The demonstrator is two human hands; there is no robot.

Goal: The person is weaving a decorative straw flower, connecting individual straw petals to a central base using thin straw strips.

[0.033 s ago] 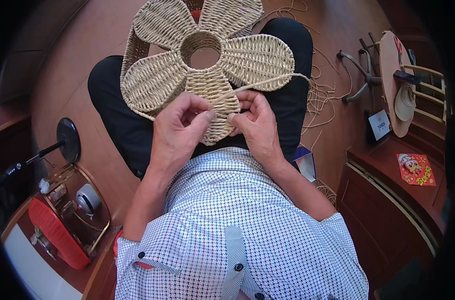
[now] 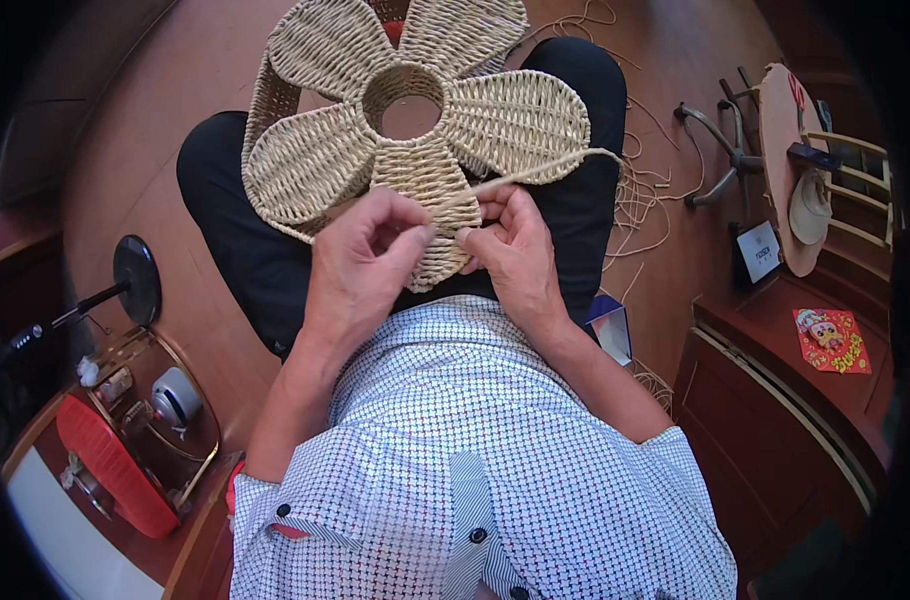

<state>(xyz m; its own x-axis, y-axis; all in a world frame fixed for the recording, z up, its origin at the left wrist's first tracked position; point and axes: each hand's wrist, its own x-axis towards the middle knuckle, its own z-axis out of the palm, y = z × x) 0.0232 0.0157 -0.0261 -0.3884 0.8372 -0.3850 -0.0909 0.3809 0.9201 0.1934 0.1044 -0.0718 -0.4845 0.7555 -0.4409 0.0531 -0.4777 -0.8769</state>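
A woven flower-shaped straw piece (image 2: 515, 115) with a round open ring in its middle rests across my lap. Its nearest petal (image 2: 425, 170) points toward me, between my hands. Thumb and index finger of my left hand (image 2: 370, 250) are pinched together over this petal, at the end of a pale straw cord (image 2: 545, 165). The cord runs across the petal and past the right-hand petal toward the floor. My right hand (image 2: 510, 240) grips the near petal's right edge, thumb on top and curled fingers partly hidden.
Loose cord (image 2: 640, 200) lies tangled on the floor to the right. Beyond it are a metal chair base (image 2: 735, 155) and a round board (image 2: 785, 120) with a pale hat. A dark red cabinet (image 2: 765, 430) stands at right. At left are a black round stand (image 2: 137, 280) and a red basket (image 2: 115, 465).
My left hand has shifted slightly to the right over the near petal. The right hand and the woven piece look nearly the same.
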